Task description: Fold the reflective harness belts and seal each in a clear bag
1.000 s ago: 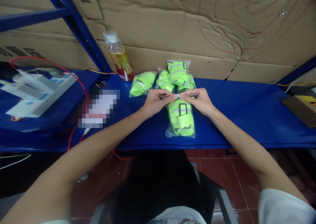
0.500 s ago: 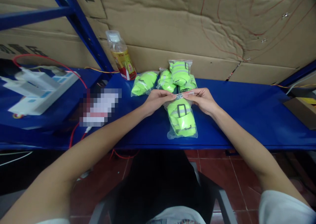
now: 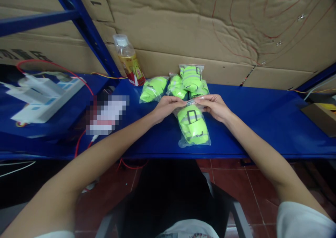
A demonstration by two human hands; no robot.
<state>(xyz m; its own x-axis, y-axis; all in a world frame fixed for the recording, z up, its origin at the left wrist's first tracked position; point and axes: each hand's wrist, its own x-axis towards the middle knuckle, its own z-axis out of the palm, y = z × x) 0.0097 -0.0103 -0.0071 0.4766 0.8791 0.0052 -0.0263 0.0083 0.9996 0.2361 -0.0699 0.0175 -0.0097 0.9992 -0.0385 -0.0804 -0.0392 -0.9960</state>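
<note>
A clear plastic bag (image 3: 194, 128) holds a folded neon-yellow reflective strap with a black buckle. It lies near the front of the blue shelf (image 3: 252, 122), its top edge toward the back. My left hand (image 3: 169, 106) pinches the left part of that top edge between thumb and fingers. On the right part, my right hand (image 3: 214, 106) is closed in a pinch too. Just behind my hands, several similar bags of neon-yellow straps (image 3: 191, 78) are grouped, one resting on top of others. Another such bag (image 3: 153, 88) lies to their left.
A bottle with a yellow and red label (image 3: 132, 66) stands at the back left. Further left are a white power strip (image 3: 49, 100), a red cable (image 3: 86, 82) and a blurred-out flat object (image 3: 107, 115). Cardboard (image 3: 168, 28) lines the back. A cardboard box (image 3: 320, 117) sits far right.
My right fingers have shifted slightly on the bag's top edge. Both hands keep their pinch, and the bag stays nearly in place.
</note>
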